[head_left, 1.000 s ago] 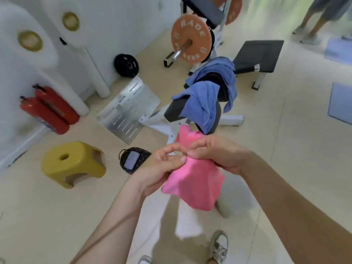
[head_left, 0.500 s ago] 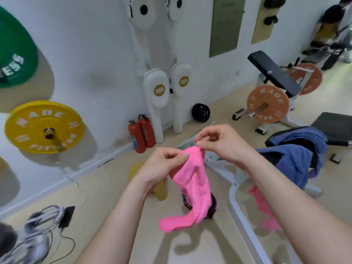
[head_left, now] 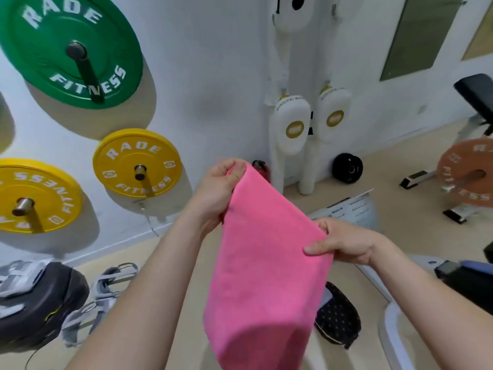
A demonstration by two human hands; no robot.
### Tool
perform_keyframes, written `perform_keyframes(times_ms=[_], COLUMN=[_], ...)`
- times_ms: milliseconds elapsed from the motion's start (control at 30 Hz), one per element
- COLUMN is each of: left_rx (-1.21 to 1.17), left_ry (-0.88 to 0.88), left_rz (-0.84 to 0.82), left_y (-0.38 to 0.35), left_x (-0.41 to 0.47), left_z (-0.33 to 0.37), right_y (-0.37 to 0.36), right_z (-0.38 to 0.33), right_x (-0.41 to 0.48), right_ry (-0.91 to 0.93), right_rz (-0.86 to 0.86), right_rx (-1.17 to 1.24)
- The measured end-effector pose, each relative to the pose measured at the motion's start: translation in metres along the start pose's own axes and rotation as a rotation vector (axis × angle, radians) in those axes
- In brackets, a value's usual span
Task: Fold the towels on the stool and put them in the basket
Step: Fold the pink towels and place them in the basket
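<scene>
One soft, fuzzy pink towel (head_left: 266, 263) hangs mid-air in front of a white wall, doubled over with a rounded fold at the bottom. The left hand (head_left: 217, 193) pinches its upper corner; the right hand (head_left: 344, 244) pinches the lower corner. Three round weight plates (head_left: 137, 162), one green and two yellow, hang on wall pegs. The towel partly hides a dark dotted basket (head_left: 337, 320) on the floor.

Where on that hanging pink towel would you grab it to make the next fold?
Probably the loose bottom edge of the pink terry towel. The left hand and right hand pinch its top corners, so it hangs flat and spread. Coming from below with the fingers and lifting that edge up to the top would halve it neatly.
</scene>
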State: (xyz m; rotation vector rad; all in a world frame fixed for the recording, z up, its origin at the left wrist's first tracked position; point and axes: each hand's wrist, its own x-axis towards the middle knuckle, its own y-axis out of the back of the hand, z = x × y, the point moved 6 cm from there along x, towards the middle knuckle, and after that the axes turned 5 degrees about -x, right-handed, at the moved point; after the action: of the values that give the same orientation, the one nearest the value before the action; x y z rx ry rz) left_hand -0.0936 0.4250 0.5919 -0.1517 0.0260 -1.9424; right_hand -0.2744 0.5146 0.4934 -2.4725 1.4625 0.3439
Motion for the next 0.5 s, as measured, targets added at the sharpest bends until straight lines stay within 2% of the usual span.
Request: perform_keyframes(times_ms=[67,167,267,367,500], left_rx=[0.096,0.36,0.52,0.728,0.929], left_ry=[0.005,0.028,0.081,0.131,0.223], left_rz=[0.078,0.177,0.254,0.266,0.295], left_y=[0.029,0.075,0.118,0.15,0.185], left_x=[0.038,0.094,0.137,0.17,0.222], left_z=[-0.01,-0.037,-0.069,-0.103,-0.142], right_y=[0.034,0.085,0.138,0.183,0.24], right_z=[0.012,0.029,0.045,0.056,0.049], right_x=[0.023,0.053,0.079,0.107,0.155], right_ry=[-0.045,-0.122,-0.232,-0.376,-0.488], right_rz=[0.029,0.096,0.204,0.308,0.526], right_rx=[0.062,0.127,0.113,-0.102,-0.607])
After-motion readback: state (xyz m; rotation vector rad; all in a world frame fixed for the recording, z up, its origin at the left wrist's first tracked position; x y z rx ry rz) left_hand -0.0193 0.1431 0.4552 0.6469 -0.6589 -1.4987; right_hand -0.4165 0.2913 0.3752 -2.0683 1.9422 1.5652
